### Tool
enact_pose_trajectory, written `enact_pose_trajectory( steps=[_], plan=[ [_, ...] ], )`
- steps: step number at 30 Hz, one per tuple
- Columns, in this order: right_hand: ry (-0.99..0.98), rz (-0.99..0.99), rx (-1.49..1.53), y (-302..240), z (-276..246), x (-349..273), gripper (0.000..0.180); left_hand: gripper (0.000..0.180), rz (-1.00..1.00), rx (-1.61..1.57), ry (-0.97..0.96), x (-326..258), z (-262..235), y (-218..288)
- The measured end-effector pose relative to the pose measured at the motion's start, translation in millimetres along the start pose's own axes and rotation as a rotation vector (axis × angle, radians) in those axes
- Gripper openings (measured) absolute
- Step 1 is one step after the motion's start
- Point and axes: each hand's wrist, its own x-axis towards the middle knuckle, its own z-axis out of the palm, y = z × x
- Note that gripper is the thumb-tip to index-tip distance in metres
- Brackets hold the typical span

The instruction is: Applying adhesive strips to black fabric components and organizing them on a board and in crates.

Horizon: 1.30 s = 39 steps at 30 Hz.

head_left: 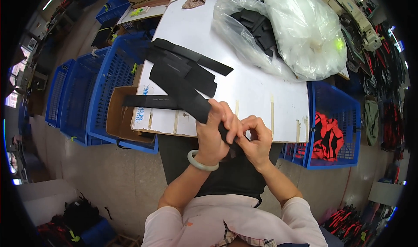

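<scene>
Held a black fabric piece (223, 131) in curled, nearly closed left hand (211, 136), pinched it with right hand (256, 142), over near edge of worktop (254, 101), beside loose black bands (174, 80). Perhaps risked dropping it through a loosened pinch.

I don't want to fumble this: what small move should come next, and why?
Perhaps draw the right hand slightly away from the left hand to straighten the black strip, since both hands seem to pinch it close together and little of it shows between them.
</scene>
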Motion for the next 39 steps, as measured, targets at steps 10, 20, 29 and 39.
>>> enact_pose_trajectory(
  steps=[10,20,29,39],
  plan=[
    [0.040,-0.143,-0.038,15,-3,-22,0.021,0.020,0.214,0.354,-0.245,-23,8,-12],
    [-0.317,0.369,0.469,-8,-35,-4,0.028,0.056,0.088,0.549,-0.146,-12,-9,-5],
    [-0.336,0.533,0.299,-16,-48,-9,0.022,0.056,0.144,0.886,-0.122,-12,-18,-19],
    [-0.274,0.250,-0.240,-11,-80,-2,0.013,0.047,-0.173,0.371,0.076,-10,-18,-27]
  ],
)
